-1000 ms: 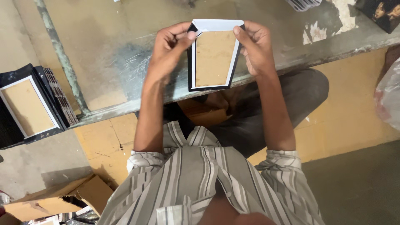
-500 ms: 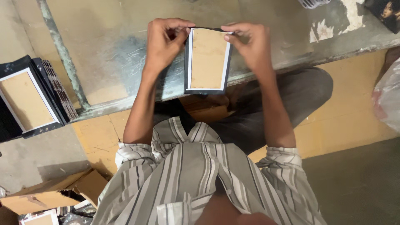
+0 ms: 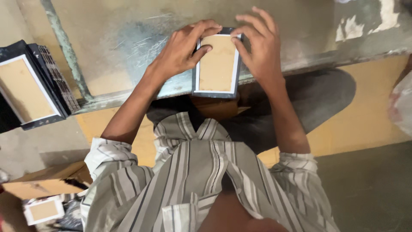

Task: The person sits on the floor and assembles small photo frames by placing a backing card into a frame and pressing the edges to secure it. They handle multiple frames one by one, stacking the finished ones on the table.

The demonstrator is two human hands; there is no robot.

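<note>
- We see a small picture frame (image 3: 216, 64), dark-edged with a white border and a tan backing board facing up, lying at the near edge of the desk (image 3: 128, 38), its lower end hanging slightly past that edge.
- Our left hand (image 3: 182, 49) rests on the frame's left side and top corner, its fingers (image 3: 206, 26) together and pressed down on the frame, the thumb lying across the backing board.
- Our right hand (image 3: 259, 45) covers the top right corner; its fingers (image 3: 257, 19) are spread apart, the lower ones pressing on the frame's edge while the upper ones lift free.
- We judge the step in hand to be seating the backing board into the frame, pressing along its top edge.
- The next move, as we judge it, calls for even pressure down both long sides, holding the frame steady so that it does not tip off the edge.
- At the left edge of the desk a stack of similar frames (image 3: 30, 86) leans, and an open cardboard box (image 3: 43, 182) sits on the floor below.
</note>
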